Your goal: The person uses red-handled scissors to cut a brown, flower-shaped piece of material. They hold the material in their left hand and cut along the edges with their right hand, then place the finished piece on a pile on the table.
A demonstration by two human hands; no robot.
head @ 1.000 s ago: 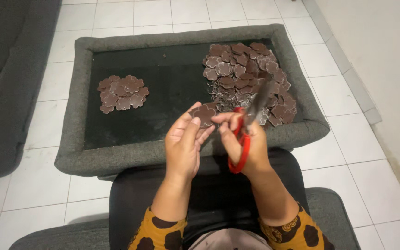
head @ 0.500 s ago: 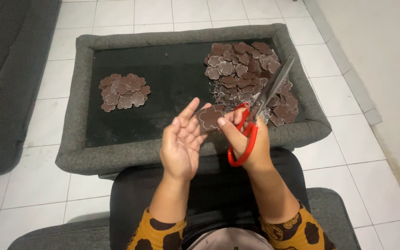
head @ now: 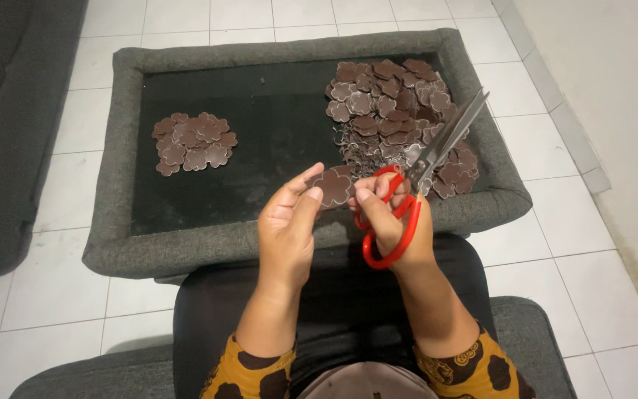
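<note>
My left hand (head: pixel 287 222) pinches a brown flower-shaped cutout (head: pixel 334 185) between thumb and fingers, just above the tray's near rim. My right hand (head: pixel 393 222) grips red-handled scissors (head: pixel 415 185); the metal blades point up and to the right, closed, over the large pile. Fingertips of my right hand also touch the cutout's right edge. A big heap of brown cutouts (head: pixel 396 111) lies at the tray's right, a smaller pile of cutouts (head: pixel 193 142) at its left.
The grey padded tray (head: pixel 208 247) with a dark inner surface rests in front of my knees on a white tiled floor. A dark grey sofa (head: pixel 9 125) stands at the left, a wall at the right.
The scissors have swung so the blades point more to the right and sit lower. My left hand has closed its fingers back onto the cutout, and both hands have come together.
</note>
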